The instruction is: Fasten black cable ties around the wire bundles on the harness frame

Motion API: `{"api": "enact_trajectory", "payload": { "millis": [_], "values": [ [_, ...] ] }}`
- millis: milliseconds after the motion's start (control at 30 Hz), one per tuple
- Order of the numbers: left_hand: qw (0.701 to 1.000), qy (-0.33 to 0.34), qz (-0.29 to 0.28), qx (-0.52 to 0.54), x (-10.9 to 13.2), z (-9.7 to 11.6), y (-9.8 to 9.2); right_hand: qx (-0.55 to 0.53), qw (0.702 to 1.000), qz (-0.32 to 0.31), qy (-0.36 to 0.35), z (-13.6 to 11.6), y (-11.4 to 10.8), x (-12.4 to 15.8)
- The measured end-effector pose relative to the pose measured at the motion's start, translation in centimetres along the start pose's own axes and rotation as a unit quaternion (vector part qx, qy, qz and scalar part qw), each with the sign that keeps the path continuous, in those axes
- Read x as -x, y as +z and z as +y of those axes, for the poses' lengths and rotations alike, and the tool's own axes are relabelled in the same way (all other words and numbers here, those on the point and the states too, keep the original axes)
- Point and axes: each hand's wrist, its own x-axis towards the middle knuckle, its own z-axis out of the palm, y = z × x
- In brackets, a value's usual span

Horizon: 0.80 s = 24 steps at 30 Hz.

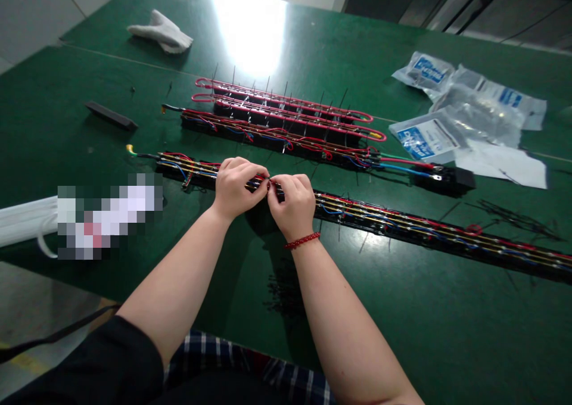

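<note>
A long black strip [429, 231] with red, blue and gold-coloured wires along it runs across the green table in front of me. My left hand [239, 184] is closed over it, thumb and fingers pinched together. Close beside it, my right hand [292, 199] pinches too, a red beaded bracelet on its wrist. Between the fingertips shows a bit of a thin black cable tie, mostly hidden. Thin black tails stick out along the strip. Its left end has a yellow-green wire end [130, 149]. A heap of black cable ties [286, 292] lies near my right forearm.
Behind lie a second wired strip [268, 138] and black bars with looped pink-red tubes [286, 102]. Plastic packets [478, 107] are at right, above more loose black ties [518, 219]. A white glove [161, 33], a dark block [111, 115] and a blurred-out object [111, 217] are at left.
</note>
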Motion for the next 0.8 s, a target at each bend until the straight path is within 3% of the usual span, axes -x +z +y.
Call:
{"api": "enact_trajectory", "payload": {
  "millis": [800],
  "values": [
    [1.0, 0.021, -0.005, -0.007, 0.06, -0.35, 0.2, 0.025, 1.0, -0.002, -0.015, -0.09, -0.04, -0.12]
  ]
}}
